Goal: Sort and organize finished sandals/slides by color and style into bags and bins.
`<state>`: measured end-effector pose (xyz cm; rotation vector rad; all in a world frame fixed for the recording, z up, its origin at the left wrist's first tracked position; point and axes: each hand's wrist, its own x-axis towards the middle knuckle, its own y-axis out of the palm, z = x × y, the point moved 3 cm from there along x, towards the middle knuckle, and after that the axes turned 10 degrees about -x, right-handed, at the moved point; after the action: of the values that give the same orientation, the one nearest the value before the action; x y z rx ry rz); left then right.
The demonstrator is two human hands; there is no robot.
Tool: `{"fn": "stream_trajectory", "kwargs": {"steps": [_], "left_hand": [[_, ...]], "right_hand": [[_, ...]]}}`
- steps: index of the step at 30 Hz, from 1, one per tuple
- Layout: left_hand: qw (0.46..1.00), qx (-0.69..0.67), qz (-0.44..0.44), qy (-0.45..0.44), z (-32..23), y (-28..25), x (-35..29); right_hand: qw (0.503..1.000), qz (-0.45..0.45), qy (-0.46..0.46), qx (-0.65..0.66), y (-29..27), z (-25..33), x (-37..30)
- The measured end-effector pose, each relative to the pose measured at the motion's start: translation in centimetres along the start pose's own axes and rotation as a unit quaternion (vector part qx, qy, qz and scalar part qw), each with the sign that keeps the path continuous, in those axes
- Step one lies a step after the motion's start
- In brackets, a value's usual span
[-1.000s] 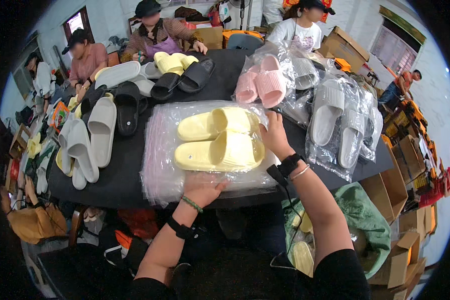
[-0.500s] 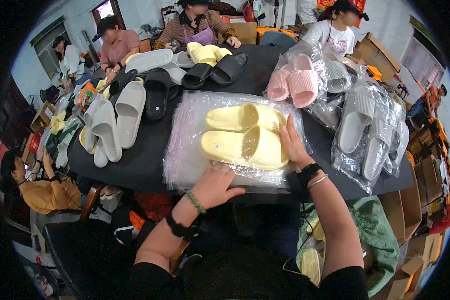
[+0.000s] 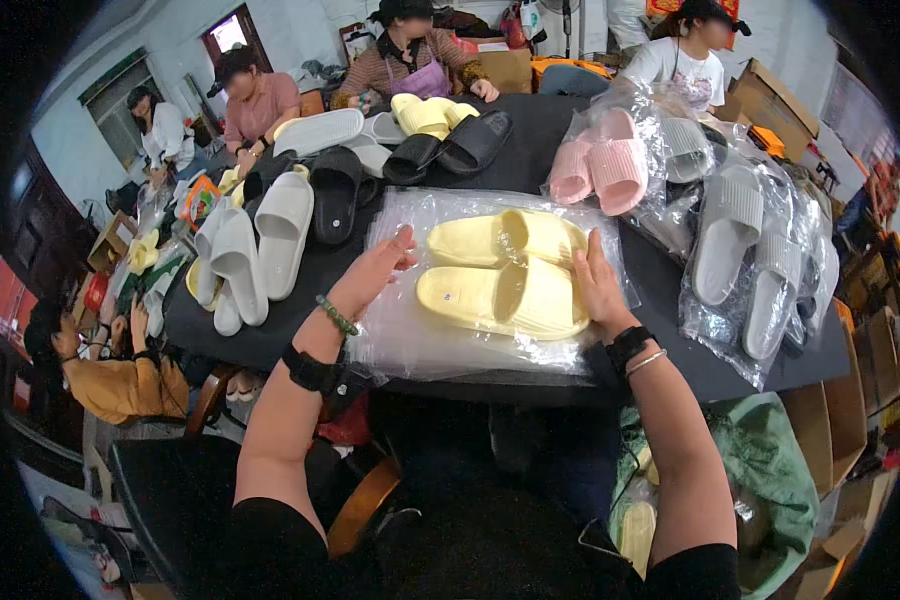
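Yellow slippers (image 3: 460, 292) lie paired, perhaps unbagged; my left grip (image 3: 372, 273), nine o'clock, and right grip (image 3: 601, 290), three, spread loosely.

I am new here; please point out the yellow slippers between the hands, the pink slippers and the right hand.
Yellow slippers (image 3: 530, 292), head view: nearer one's strap.
Pink slippers (image 3: 618, 174), head view: right one's strap.
Right hand (image 3: 604, 293), head view: its back.

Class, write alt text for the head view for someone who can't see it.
A person's right hand is at the toe end of two yellow slippers over clear plastic bags, the left hand near their heels. On a black table, grey slippers and black slippers lie left, pink slippers and bagged grey ones right.
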<state>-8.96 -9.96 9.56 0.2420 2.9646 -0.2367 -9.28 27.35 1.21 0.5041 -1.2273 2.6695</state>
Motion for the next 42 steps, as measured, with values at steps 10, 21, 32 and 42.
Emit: {"fn": "stream_trajectory", "kwargs": {"steps": [10,21,32,42], "left_hand": [[0.988,-0.150,0.038,-0.015,-1.1,-0.2,-0.6],[0.933,-0.247,0.171,-0.198,-3.0,-1.8,4.8],[0.961,-0.268,0.060,-0.031,-2.8,-0.4,13.2],[0.908,-0.369,0.191,-0.053,-1.1,-3.6,8.7]], "right_hand": [[1.000,-0.004,0.008,0.001,0.1,-0.2,-0.2],[1.000,-0.017,-0.011,0.000,-0.1,0.1,0.0],[1.000,-0.015,0.007,-0.013,0.3,0.6,-0.4],[1.000,-0.016,0.007,0.003,0.2,0.8,-0.1]]}}
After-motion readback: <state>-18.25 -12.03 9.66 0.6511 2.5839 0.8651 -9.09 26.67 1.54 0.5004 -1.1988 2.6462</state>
